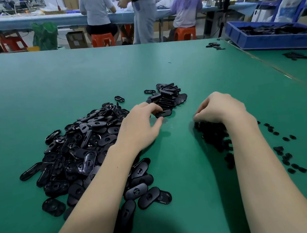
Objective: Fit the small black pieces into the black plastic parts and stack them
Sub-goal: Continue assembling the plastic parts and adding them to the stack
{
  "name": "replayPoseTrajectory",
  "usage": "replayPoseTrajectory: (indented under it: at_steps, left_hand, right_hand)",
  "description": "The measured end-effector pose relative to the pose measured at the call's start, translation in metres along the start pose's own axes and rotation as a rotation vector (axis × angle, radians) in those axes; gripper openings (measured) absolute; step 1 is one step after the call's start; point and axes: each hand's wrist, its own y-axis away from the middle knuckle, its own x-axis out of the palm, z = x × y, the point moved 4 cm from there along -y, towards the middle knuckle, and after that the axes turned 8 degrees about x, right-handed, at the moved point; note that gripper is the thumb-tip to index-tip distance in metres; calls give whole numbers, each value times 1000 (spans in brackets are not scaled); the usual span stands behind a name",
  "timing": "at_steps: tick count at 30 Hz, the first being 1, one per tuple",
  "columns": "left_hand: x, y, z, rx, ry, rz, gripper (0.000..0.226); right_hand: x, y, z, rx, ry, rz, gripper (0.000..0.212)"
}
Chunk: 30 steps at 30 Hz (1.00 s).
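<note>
A worker's left hand (142,125) pinched one oval plastic part (163,113) just beside the finished stack (167,97), likely readying it for fitting, while the right hand (219,108), fingers curled, dug into the small black pieces (214,134); its grip was hidden.

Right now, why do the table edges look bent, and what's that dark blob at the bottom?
In the head view, the wide-angle lens bends the green table and its far edge into curves. The dark blob at the bottom is a soft shadow, probably cast by the person. The pile of black plastic parts shows small shiny glints, while the small black pieces under the right hand look dark and smeared.
</note>
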Motion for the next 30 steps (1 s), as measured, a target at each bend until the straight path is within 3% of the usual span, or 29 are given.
replayPoseTrajectory:
  at_steps: [3,5,24,30]
  left_hand:
    - [1,1,1,5,7,-8,22]
    - [2,1,2,11,11,-11,22]
    - [2,2,0,12,52,-16,21]
    - [3,1,1,13,58,-19,21]
  right_hand:
    - [3,2,4,50,43,17,39]
    - [5,2,7,67,49,15,42]
    - [12,3,13,39,3,-39,28]
    - [10,7,21,-108,-316,23,9]
